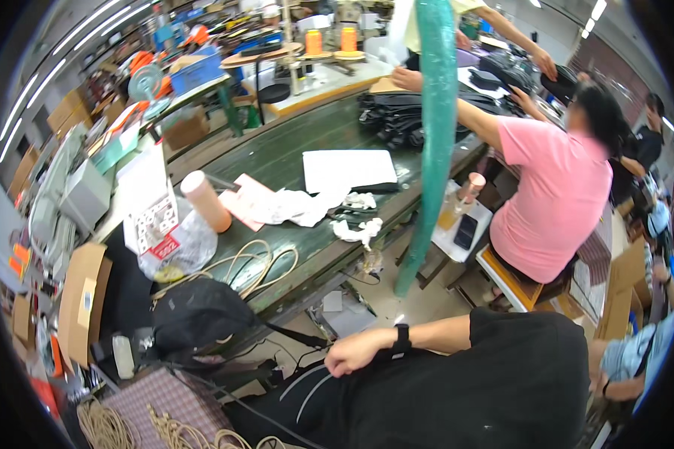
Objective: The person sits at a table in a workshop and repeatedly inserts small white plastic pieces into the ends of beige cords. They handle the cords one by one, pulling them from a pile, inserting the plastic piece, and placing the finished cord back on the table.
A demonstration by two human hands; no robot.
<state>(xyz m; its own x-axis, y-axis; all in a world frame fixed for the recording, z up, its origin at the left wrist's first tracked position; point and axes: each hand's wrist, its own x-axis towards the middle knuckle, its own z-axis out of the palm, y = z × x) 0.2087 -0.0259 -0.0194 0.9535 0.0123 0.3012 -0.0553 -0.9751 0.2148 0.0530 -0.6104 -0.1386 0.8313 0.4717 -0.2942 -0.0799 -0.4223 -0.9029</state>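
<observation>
My right hand (354, 350) lies over my black trousers (273, 408), which have two thin pale lines. A black watch (402, 340) sits on that wrist, below a black sleeve (532, 337). Its fingers are curled in and closed; whatever they hold, if anything, is hidden beneath the hand. The strap of a black backpack (206, 314) runs close to the knuckles. My left hand is out of view.
A green-topped bench (266, 168) bears a pink bottle (206, 200), white paper (348, 170), crumpled tissue and beige cord (266, 277). A green wrapped post (434, 127) rises past its edge. A person in pink (543, 187) sits at the right. Black pieces (393, 120) lie heaped beyond.
</observation>
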